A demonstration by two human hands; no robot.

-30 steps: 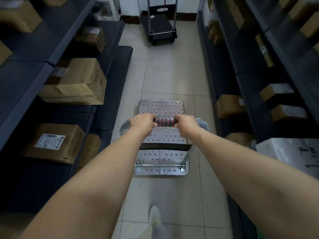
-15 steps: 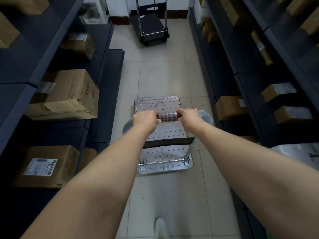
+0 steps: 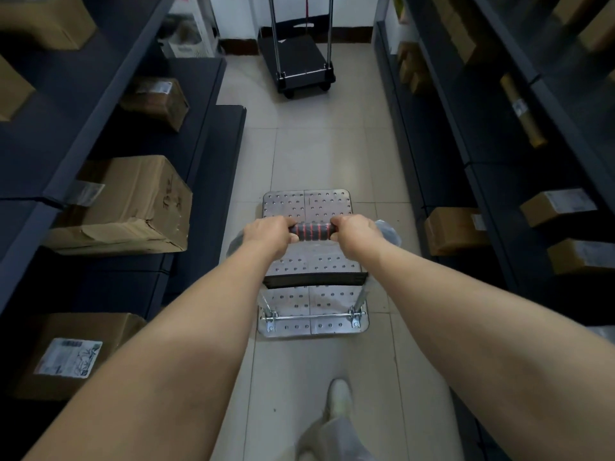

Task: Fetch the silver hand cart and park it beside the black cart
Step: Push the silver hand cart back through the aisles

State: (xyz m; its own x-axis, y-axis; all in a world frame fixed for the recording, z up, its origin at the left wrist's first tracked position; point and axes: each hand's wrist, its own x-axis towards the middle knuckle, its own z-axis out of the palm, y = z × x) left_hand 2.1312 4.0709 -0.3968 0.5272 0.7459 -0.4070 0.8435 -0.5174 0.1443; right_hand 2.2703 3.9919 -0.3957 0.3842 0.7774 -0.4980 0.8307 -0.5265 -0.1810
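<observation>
The silver hand cart (image 3: 307,206) has a perforated metal deck and stands on the tiled aisle floor right in front of me. Its handle (image 3: 312,231) is wrapped in black with red stripes. My left hand (image 3: 270,231) grips the left end of the handle and my right hand (image 3: 356,232) grips the right end. The black cart (image 3: 294,63) with two upright chrome bars stands at the far end of the aisle by the wall, well ahead of the silver cart.
Dark shelving lines both sides of the narrow aisle. Cardboard boxes (image 3: 129,207) sit on the left shelves, smaller boxes (image 3: 454,229) on the right ones. My shoe (image 3: 338,395) is on the tiles behind the cart. A white basket (image 3: 189,44) stands at the far left.
I have walked forward with the silver cart. The black cart is nearer and larger in view, and the boxes on the shelves have slid back past me.
</observation>
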